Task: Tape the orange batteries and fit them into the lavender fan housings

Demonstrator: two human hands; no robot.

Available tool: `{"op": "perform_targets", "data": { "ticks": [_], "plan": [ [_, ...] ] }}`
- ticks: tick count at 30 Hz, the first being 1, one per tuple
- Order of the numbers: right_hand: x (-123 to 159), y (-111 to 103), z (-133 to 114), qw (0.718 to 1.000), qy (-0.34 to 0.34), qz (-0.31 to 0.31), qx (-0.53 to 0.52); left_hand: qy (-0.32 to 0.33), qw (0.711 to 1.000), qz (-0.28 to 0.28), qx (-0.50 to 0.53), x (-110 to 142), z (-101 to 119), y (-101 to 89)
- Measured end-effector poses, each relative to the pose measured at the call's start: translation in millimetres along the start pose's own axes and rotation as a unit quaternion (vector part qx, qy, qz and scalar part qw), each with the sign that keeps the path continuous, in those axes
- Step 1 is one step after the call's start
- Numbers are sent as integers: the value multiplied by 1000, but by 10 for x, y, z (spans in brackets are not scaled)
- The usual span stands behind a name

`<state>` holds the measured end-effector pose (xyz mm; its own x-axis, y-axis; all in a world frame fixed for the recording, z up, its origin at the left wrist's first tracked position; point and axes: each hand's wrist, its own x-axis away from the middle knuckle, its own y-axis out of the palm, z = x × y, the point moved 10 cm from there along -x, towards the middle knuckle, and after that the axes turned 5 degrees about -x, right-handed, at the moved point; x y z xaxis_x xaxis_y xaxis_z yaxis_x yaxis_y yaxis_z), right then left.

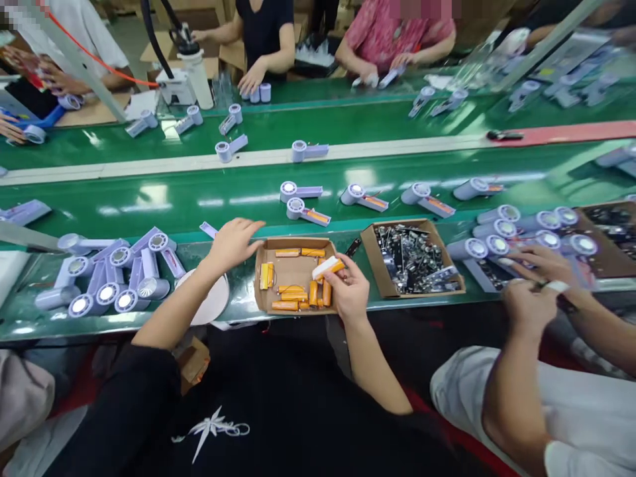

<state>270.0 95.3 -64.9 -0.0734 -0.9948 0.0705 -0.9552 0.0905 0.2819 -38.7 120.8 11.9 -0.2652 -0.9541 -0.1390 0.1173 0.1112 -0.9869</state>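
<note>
Between the fingers of my right hand (352, 289) is an orange battery (328, 267) with a white strip along its top. It is held over the right side of a shallow cardboard box (293, 245), where several more orange batteries (292, 296) lie. My left hand (235, 242) is above the box's left edge, fingers stretched out and nothing in them. Just behind that hand, part of a lavender piece (209, 229) shows. A round white dish (211, 301) lies beneath my left forearm, partly hidden by it.
Lavender fan housings (106, 291) are piled at left; others lie on the green conveyor (199, 192), some with batteries fitted. A box of small circuit boards (412, 258) stands at right. Beside it, a co-worker's hands (536, 291) work near more housings. Several people work across the belt.
</note>
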Motion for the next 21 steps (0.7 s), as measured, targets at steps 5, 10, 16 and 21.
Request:
{"op": "perform_targets", "data": {
  "ticks": [5, 10, 16, 21],
  "plan": [
    [-22, 36, 65, 999, 23, -19, 13, 72, 989, -79, -102, -1728, 242, 403],
    [-51, -24, 69, 999, 6, -17, 34, 138, 972, -161, -104, -2278, 381, 737],
    [-158, -23, 117, 1000, 7, -18, 23, 106, 979, -131, -112, -1788, -385, 502],
    [-326, 5, 191, 1000, 13, 6, 12, 99, 977, -157, -108, -914, -1053, 392]
  ]
}}
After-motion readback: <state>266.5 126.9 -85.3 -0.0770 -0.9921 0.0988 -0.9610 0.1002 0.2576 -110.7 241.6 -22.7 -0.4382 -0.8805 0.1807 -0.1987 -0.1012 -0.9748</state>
